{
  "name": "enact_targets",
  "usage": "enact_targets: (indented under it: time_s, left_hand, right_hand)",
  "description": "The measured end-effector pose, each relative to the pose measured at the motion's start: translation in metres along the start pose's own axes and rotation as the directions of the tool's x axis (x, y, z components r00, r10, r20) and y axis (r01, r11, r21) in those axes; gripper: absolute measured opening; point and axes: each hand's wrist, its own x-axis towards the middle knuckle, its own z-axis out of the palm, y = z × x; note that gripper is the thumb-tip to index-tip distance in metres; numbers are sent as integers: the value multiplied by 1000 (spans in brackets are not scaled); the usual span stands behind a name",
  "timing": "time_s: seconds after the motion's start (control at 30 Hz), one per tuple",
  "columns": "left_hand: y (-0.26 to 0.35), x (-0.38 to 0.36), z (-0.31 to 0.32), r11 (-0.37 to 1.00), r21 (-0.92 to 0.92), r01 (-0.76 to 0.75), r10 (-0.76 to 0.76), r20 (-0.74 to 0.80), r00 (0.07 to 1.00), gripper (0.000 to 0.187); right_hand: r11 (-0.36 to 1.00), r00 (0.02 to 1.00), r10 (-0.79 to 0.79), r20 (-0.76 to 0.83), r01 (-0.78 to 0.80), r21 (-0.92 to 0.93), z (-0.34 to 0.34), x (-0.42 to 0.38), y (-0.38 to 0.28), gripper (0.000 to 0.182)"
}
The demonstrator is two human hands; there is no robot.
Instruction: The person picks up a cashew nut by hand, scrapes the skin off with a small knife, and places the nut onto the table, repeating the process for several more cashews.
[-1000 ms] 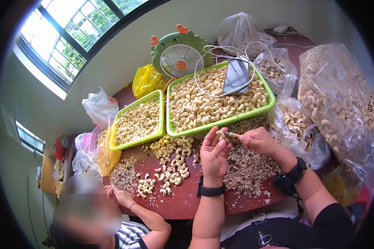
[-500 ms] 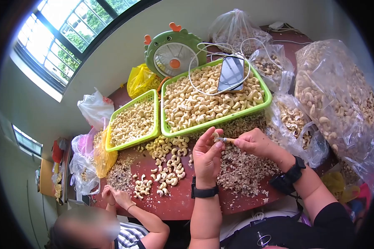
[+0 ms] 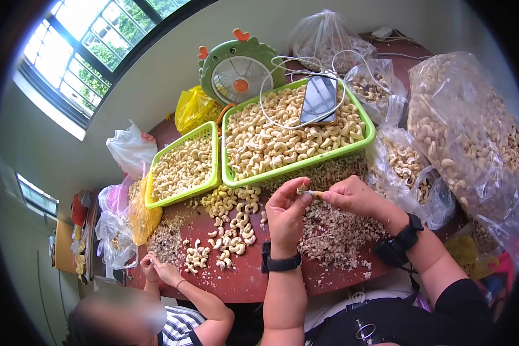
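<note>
My left hand (image 3: 286, 222) is raised over the table with its fingertips pinched on a small cashew (image 3: 301, 189). A small knife (image 3: 314, 193) with a light handle is gripped in my right hand (image 3: 350, 197), its blade touching the cashew. Beneath and beside my hands lies a heap of brown skin scraps (image 3: 337, 239). Loose cashews (image 3: 234, 236) are spread on the red table (image 3: 271, 285) to the left of my left hand. Behind my hands stands a large green basket (image 3: 297, 176) full of cashews.
A smaller green basket (image 3: 184, 199) of cashews, a phone (image 3: 319, 99) with a white cable, a green fan (image 3: 242, 75), a yellow bag (image 3: 195, 109) and a large clear bag (image 3: 467, 132) of cashews surround the work. A person's hands (image 3: 158, 269) are at the left table edge.
The whole view has shifted slightly. Both my hands keep nearly the same pose at the cashew, and the knife is still held.
</note>
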Motion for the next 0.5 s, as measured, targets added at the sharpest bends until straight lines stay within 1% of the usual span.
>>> enact_targets:
  time_s: [0.23,0.33,0.5]
  left_hand:
    - [-2,-1,0,999,-12,30,-30,-23,999,36]
    - [0,0,2,999,-13,34,-34,-30,999,36]
    - [0,-1,3,999,-11,47,-48,-50,998,35]
  right_hand:
    - [998,998,63,25,-63,-17,-2,1,3,45]
    - [999,999,43,24,-43,-5,-2,2,5,46]
    - [998,998,55,16,-55,-21,-2,1,4,46]
